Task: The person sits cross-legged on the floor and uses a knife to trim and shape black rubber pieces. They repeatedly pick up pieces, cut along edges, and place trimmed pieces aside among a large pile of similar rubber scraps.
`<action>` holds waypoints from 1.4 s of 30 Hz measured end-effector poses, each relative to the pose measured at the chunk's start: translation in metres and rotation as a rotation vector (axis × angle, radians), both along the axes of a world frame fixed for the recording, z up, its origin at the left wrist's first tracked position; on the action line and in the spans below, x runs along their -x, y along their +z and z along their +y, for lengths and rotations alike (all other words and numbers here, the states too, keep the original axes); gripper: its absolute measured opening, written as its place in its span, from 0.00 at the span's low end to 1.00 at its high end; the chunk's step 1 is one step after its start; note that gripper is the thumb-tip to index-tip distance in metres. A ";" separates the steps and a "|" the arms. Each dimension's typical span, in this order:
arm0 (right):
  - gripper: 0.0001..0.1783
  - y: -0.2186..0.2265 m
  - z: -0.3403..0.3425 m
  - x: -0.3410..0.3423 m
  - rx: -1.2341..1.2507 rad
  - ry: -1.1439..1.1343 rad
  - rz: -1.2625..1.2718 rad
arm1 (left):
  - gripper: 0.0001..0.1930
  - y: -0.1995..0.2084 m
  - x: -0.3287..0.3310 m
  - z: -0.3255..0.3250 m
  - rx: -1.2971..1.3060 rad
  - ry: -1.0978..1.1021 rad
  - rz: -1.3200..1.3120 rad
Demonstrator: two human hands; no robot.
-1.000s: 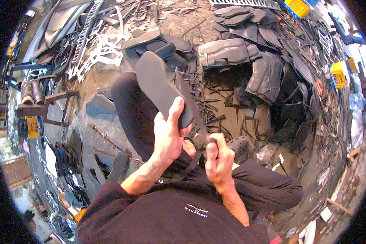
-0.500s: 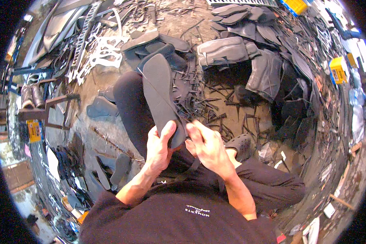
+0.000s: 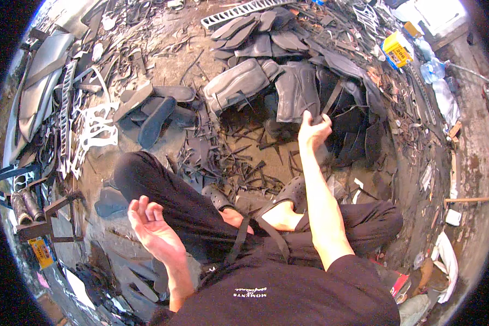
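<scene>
My right hand (image 3: 314,131) reaches forward to a heap of dark moulded sheets, with its fingers closed on the lower edge of a grey sheet (image 3: 294,89) with raised outlines. Above my left thigh, my left hand (image 3: 156,231) is raised with fingers apart and nothing in it. Several cut shoe soles lie in a pile ahead on the left, a dark blue-grey sole (image 3: 156,123) on top. A lighter grey moulded sheet (image 3: 239,84) rests beside the one my right hand grips.
Thin dark offcuts (image 3: 250,176) litter the floor before my clogs (image 3: 288,195). White cut-out frames (image 3: 99,127) lie at left. A pair of brown shoes (image 3: 28,206) stands on a low wooden piece. A yellow and blue box (image 3: 397,50) is at far right.
The grey sole has left my hands. My right hand has moved forward and right to the moulded sheet. My left hand has opened and moved left. The view has shifted right.
</scene>
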State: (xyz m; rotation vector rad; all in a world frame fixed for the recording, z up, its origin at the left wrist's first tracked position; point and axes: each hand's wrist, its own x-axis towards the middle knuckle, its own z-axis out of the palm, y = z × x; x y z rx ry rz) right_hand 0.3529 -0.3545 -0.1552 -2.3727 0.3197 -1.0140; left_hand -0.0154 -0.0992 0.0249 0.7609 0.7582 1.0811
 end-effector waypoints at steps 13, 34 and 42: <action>0.13 0.152 0.067 0.168 -0.522 0.812 0.110 | 0.35 -0.026 -0.155 -0.065 0.304 -0.935 0.182; 0.23 0.168 -0.016 0.292 -0.204 0.863 0.841 | 0.37 0.008 -0.143 -0.021 0.046 -0.451 0.412; 0.18 0.175 0.001 0.267 -0.138 0.846 0.818 | 0.43 0.002 -0.133 -0.045 -0.063 -0.598 0.379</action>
